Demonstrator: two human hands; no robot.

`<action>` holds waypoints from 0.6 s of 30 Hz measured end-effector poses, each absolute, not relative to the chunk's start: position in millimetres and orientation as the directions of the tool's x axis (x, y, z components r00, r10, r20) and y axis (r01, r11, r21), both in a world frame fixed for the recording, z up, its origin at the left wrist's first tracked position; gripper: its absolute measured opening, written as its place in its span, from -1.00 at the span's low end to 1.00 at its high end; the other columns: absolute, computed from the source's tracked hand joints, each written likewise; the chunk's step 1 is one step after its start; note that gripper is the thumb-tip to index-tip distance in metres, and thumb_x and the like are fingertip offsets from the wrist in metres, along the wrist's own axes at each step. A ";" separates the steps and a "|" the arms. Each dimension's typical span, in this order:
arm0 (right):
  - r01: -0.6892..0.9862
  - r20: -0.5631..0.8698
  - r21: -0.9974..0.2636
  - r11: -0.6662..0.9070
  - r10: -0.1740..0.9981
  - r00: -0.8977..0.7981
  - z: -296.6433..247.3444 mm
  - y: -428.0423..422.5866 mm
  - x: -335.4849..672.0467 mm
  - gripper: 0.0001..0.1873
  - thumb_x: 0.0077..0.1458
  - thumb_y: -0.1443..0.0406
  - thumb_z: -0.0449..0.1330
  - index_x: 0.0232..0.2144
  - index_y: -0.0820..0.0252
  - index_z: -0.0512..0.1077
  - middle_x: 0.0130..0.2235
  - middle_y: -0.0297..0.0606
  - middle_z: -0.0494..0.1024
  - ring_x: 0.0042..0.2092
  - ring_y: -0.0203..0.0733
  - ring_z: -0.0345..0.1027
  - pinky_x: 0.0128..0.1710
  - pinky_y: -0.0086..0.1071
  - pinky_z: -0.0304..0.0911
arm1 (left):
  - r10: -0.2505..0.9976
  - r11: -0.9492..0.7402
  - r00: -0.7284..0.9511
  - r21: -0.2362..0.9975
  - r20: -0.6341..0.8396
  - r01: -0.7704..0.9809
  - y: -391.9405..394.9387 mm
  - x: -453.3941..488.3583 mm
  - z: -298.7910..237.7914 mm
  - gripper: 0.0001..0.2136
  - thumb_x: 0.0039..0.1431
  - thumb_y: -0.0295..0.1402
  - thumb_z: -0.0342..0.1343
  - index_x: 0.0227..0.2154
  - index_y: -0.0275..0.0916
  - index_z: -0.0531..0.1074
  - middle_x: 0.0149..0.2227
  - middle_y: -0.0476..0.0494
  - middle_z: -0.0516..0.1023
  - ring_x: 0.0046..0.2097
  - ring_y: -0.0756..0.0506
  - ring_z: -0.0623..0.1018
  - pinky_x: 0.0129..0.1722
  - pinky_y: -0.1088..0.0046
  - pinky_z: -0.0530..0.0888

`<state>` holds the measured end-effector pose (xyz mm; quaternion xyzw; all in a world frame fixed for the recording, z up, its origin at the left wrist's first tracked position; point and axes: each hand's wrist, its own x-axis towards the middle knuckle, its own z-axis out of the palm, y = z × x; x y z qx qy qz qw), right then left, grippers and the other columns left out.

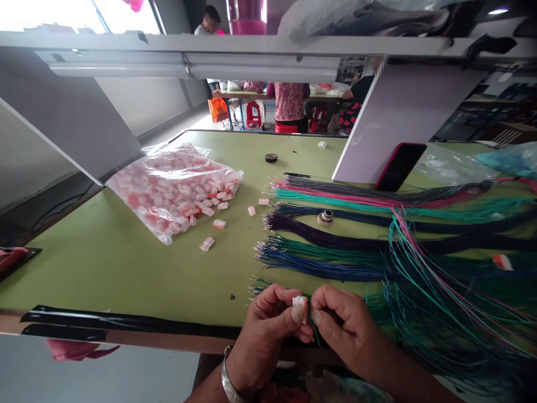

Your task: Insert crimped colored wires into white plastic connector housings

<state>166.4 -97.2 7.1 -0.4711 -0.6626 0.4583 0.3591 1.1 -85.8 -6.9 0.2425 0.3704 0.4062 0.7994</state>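
Near the front edge of the green table, my left hand [274, 319] pinches a small white and orange connector housing [299, 302] between thumb and fingers. Close beside it, my right hand [346, 319] has thumb and forefinger pressed together on a thin dark green wire [315, 331] at the housing's side. The wire's tip is hidden, so I cannot tell how far it sits in the housing. Just behind the hands lie bundles of cut wires with metal terminals, among them a blue bundle [319, 266] and a dark purple one [327, 230].
A clear plastic bag [168, 190] of connector housings lies on the left, with loose housings [207, 244] nearby. Black tape [271, 158], a small roll [325, 218] and a leaning phone [400, 166] stand farther back. Tangled wires [423, 291] cover the right. A shelf [251, 42] spans above; people sit beyond.
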 end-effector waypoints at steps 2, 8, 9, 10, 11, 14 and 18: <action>0.309 0.062 -0.939 0.151 0.958 -0.281 5.9 -97.7 165.0 -0.77 0.22 0.37 0.04 -0.50 0.17 0.30 -0.49 -0.37 0.48 -0.45 -0.33 0.28 -0.44 -0.48 0.15 | 0.833 0.543 0.397 0.702 -0.384 -0.460 -86.1 1.4 -8.0 -0.76 -0.04 -0.29 0.36 -0.38 -0.26 0.44 -0.57 -0.07 0.56 -0.53 0.01 0.50 -0.46 0.50 0.42; 0.378 0.095 -0.909 0.177 0.970 -0.225 2.5 -99.4 164.2 -0.75 0.19 0.36 0.06 -0.55 0.18 0.28 -0.54 -0.39 0.41 -0.48 -0.34 0.22 -0.47 -0.48 0.11 | 0.837 0.522 0.415 0.749 -0.358 -0.407 -87.5 -0.3 -10.7 -0.80 0.02 -0.31 0.33 -0.37 -0.27 0.45 -0.55 -0.09 0.57 -0.51 0.00 0.50 -0.41 0.49 0.43; 0.368 0.081 -0.916 0.161 0.971 -0.224 2.4 -99.2 164.5 -0.75 0.21 0.34 0.06 -0.54 0.18 0.29 -0.53 -0.38 0.42 -0.48 -0.33 0.24 -0.46 -0.48 0.12 | 0.836 0.525 0.412 0.743 -0.361 -0.415 -87.6 -0.4 -10.4 -0.81 0.04 -0.32 0.32 -0.37 -0.27 0.45 -0.55 -0.08 0.56 -0.51 0.01 0.50 -0.42 0.49 0.42; 0.349 0.059 -0.927 0.138 0.972 -0.228 2.6 -98.9 164.8 -0.75 0.23 0.31 0.05 -0.52 0.18 0.30 -0.52 -0.37 0.44 -0.47 -0.33 0.25 -0.46 -0.48 0.13 | 0.836 0.531 0.407 0.730 -0.368 -0.430 -87.5 -0.3 -9.8 -0.82 0.05 -0.32 0.31 -0.37 -0.27 0.45 -0.56 -0.07 0.55 -0.52 0.02 0.49 -0.43 0.50 0.42; 0.327 0.034 -0.938 0.112 0.971 -0.235 3.0 -98.4 164.9 -0.75 0.24 0.29 0.04 -0.50 0.18 0.31 -0.51 -0.36 0.45 -0.47 -0.32 0.26 -0.46 -0.47 0.14 | 0.835 0.539 0.402 0.711 -0.377 -0.453 -87.3 0.0 -9.1 -0.83 0.04 -0.33 0.31 -0.37 -0.27 0.45 -0.56 -0.06 0.54 -0.53 0.03 0.48 -0.44 0.51 0.42; 0.315 0.033 -0.943 0.106 0.973 -0.229 5.4 -96.7 163.8 -0.76 0.25 0.28 0.04 -0.48 0.17 0.29 -0.53 -0.36 0.43 -0.50 -0.33 0.21 -0.51 -0.48 0.11 | 0.830 0.555 0.395 0.648 -0.394 -0.522 -86.1 1.9 -7.3 -0.81 0.01 -0.34 0.33 -0.37 -0.26 0.45 -0.55 -0.02 0.51 -0.55 0.04 0.46 -0.48 0.52 0.41; 0.399 0.163 -0.886 0.239 0.963 -0.215 6.1 -96.0 161.0 -0.77 0.19 0.37 0.07 -0.53 0.16 0.25 -0.55 -0.42 0.36 -0.52 -0.36 0.15 -0.50 -0.48 0.06 | 0.835 0.548 0.395 0.638 -0.383 -0.540 -84.3 4.2 -7.1 -0.81 0.00 -0.37 0.34 -0.37 -0.27 0.45 -0.52 -0.01 0.51 -0.53 0.04 0.46 -0.47 0.51 0.43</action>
